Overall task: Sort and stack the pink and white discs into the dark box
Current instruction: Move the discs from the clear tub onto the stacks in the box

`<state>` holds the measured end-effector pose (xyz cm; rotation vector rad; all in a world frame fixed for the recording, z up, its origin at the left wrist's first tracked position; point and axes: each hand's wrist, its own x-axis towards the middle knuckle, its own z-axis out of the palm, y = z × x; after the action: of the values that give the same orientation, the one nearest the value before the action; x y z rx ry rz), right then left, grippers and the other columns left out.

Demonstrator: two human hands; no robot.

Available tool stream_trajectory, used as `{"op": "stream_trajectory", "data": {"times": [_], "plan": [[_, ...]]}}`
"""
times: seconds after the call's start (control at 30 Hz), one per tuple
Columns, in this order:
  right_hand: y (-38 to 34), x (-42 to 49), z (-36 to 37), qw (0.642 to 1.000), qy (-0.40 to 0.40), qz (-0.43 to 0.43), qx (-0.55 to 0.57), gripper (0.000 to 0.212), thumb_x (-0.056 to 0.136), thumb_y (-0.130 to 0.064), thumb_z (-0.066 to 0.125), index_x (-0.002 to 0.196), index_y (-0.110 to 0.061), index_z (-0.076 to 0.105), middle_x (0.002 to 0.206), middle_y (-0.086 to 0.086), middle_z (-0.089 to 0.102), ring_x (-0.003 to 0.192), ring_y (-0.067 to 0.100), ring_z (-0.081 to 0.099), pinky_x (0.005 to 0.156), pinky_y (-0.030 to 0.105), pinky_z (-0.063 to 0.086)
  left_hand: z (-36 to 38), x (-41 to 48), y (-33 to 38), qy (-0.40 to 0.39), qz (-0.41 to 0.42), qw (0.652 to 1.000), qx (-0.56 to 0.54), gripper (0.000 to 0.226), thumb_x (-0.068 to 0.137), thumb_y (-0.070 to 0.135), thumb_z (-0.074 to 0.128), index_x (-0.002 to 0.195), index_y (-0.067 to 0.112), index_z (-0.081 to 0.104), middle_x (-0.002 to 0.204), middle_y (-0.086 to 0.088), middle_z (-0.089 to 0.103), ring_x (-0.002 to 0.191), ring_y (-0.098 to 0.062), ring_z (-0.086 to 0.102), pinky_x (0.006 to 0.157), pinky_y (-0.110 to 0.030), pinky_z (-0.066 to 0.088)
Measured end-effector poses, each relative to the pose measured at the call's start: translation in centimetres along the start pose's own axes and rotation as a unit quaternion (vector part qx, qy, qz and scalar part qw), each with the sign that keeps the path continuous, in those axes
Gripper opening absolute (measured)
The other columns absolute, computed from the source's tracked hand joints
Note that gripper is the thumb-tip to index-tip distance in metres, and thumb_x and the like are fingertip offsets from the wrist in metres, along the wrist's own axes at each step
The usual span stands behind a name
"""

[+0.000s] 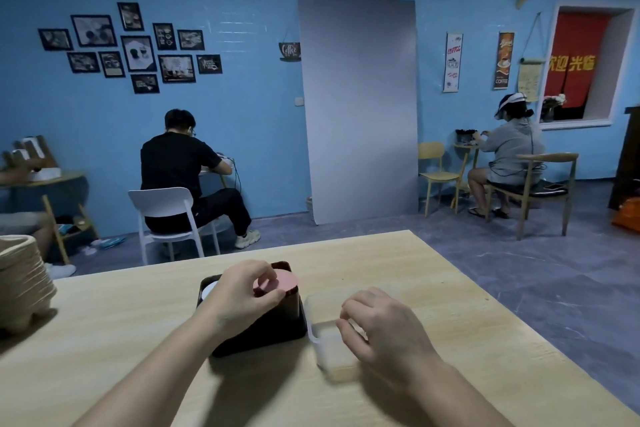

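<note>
Wooden table (450, 295) stretches well right of the clear tub (327, 348), left hand (242, 298) pinching a pink disc (282, 280) over the dark box (263, 334), right hand (384, 326) loosely curled above the tub.

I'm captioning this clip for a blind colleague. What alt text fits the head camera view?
A person's left hand grips a pink disc at the top of a dark box on a wooden table. The right hand, loosely curled, hangs over a clear container right of the box. Two other people sit at a blue wall behind.
</note>
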<state>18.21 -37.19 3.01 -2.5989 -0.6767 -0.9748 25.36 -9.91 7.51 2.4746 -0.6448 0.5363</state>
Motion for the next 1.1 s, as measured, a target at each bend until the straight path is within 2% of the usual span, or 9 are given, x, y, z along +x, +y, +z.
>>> {"op": "stream_trajectory", "data": {"times": [0.17, 0.27, 0.43, 0.63, 0.8, 0.97, 1.1], "plan": [[0.0, -0.4, 0.3, 0.999, 0.023, 0.029, -0.004, 0.025, 0.094, -0.043, 0.051, 0.076, -0.027, 0.059, 0.078, -0.014, 0.061, 0.077, 0.010, 0.054, 0.059, 0.029, 0.047, 0.2, 0.1, -0.8, 0.010, -0.022, 1.000, 0.020, 0.017, 0.088, 0.040, 0.070, 0.081, 0.027, 0.061, 0.082, 0.012, 0.062, 0.082, -0.008, 0.057, 0.071, -0.026, 0.047], [-0.1, -0.8, 0.2, 0.999, 0.031, 0.034, -0.006, 0.027, 0.094, -0.043, 0.052, 0.074, -0.027, 0.058, 0.076, -0.014, 0.059, 0.076, 0.010, 0.052, 0.057, 0.026, 0.043, 0.5, 0.4, -0.9, 0.012, -0.058, 0.998, 0.034, 0.014, 0.090, 0.039, 0.070, 0.086, 0.027, 0.064, 0.086, 0.013, 0.063, 0.085, -0.007, 0.057, 0.074, -0.028, 0.048], [0.3, -1.2, 0.5, 0.999, 0.024, 0.037, 0.019, 0.030, 0.096, -0.043, 0.051, 0.073, -0.024, 0.058, 0.075, -0.013, 0.058, 0.076, 0.012, 0.052, 0.059, 0.031, 0.046, 0.7, 1.3, -0.8, -0.022, -0.125, 0.989, 0.073, 0.007, 0.090, 0.040, 0.066, 0.091, 0.033, 0.068, 0.093, 0.016, 0.063, 0.091, -0.009, 0.058, 0.082, -0.033, 0.054], [0.2, -1.5, 0.3, 0.999, 0.022, 0.037, 0.031, 0.028, 0.095, -0.042, 0.054, 0.074, -0.025, 0.057, 0.076, -0.015, 0.057, 0.077, 0.009, 0.050, 0.060, 0.023, 0.040, 0.7, 1.7, -0.6, -0.032, -0.130, 0.983, 0.130, 0.012, 0.091, 0.041, 0.064, 0.096, 0.038, 0.074, 0.103, 0.014, 0.059, 0.102, -0.014, 0.055, 0.088, -0.037, 0.052], [0.4, -1.7, 0.3, 0.998, 0.022, 0.037, 0.045, 0.027, 0.095, -0.041, 0.054, 0.074, -0.025, 0.057, 0.076, -0.015, 0.056, 0.077, 0.009, 0.049, 0.063, 0.027, 0.044, 0.9, 1.3, -0.8, -0.031, -0.131, 0.982, 0.131, 0.013, 0.094, 0.039, 0.058, 0.095, 0.042, 0.071, 0.101, 0.015, 0.061, 0.105, -0.016, 0.056, 0.089, -0.037, 0.049], [0.3, -1.6, 0.1, 0.999, 0.017, 0.033, 0.021, 0.026, 0.094, -0.042, 0.055, 0.074, -0.026, 0.056, 0.075, -0.015, 0.056, 0.075, 0.008, 0.049, 0.063, 0.020, 0.036, 0.6, 1.3, -0.7, -0.050, -0.133, 0.979, 0.147, 0.022, 0.099, 0.040, 0.051, 0.107, 0.043, 0.070, 0.116, 0.017, 0.064, 0.115, -0.015, 0.054, 0.092, -0.037, 0.045], [0.2, -1.7, 0.1, 0.999, 0.008, 0.028, 0.023, 0.025, 0.095, -0.044, 0.052, 0.078, -0.027, 0.060, 0.078, -0.015, 0.059, 0.077, 0.009, 0.051, 0.065, 0.024, 0.043, 0.7, 0.6, -0.6, -0.015, -0.116, 0.980, 0.163, 0.026, 0.101, 0.046, 0.050, 0.118, 0.040, 0.068, 0.123, 0.017, 0.064, 0.120, -0.015, 0.052, 0.096, -0.039, 0.039]]}}
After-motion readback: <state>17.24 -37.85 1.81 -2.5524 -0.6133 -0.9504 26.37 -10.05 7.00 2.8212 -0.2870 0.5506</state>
